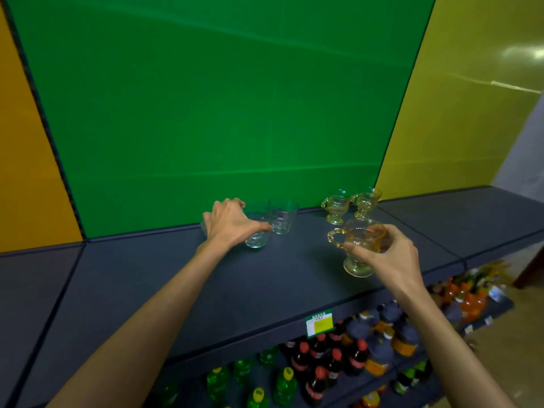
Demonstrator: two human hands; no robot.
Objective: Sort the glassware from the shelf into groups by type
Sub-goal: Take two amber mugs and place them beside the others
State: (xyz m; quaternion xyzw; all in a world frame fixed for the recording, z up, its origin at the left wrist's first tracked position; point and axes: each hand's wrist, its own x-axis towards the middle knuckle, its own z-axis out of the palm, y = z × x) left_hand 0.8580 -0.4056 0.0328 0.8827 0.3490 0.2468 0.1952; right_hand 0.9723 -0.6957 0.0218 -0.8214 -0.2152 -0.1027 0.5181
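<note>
On the dark grey shelf point(182, 284) stand two clear tumblers side by side. My left hand point(229, 222) grips the nearer clear tumbler point(256, 235) from its left side; the second clear tumbler point(283, 217) stands just right of it. My right hand point(388, 254) holds an amber footed cup with a handle point(357, 245), tilted, its foot just above or at the shelf. Two more amber handled cups point(335, 207) point(365, 203) stand at the back of the shelf against the green panel.
A green back panel point(206, 113) rises behind the shelf, with an orange panel left and a yellow one right. Below the shelf edge with its price tag point(319, 322), a lower shelf holds several green, dark and orange drink bottles point(323, 366).
</note>
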